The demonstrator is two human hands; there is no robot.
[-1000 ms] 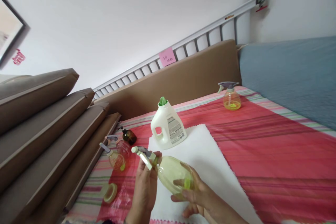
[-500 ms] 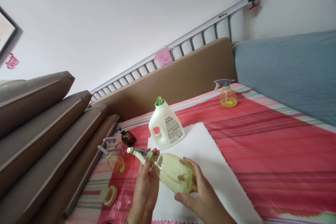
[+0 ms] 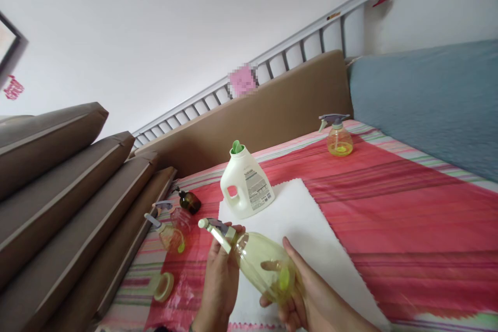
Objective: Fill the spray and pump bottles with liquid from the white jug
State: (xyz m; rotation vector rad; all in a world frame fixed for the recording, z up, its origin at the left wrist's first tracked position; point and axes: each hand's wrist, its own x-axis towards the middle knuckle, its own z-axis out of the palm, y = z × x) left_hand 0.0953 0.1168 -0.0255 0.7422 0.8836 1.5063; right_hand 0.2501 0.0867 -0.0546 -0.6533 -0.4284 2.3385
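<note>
My left hand grips the neck of a pale green spray bottle just below its trigger head. My right hand wraps round the bottle's round body from below and behind. The bottle is tilted, its nozzle pointing up and left, and it hangs over a white cloth spread on the red striped cover. A white detergent jug with a green cap stands on the cloth's far edge.
Small spray bottles and a dark brown bottle lie at the left by stacked brown cushions. A loose pale lid rests near them. An orange spray bottle stands at the back, before a brown headboard.
The bottle has tipped a little more upright and shifted right. My right hand has slid lower round its base. The view has drifted slightly.
</note>
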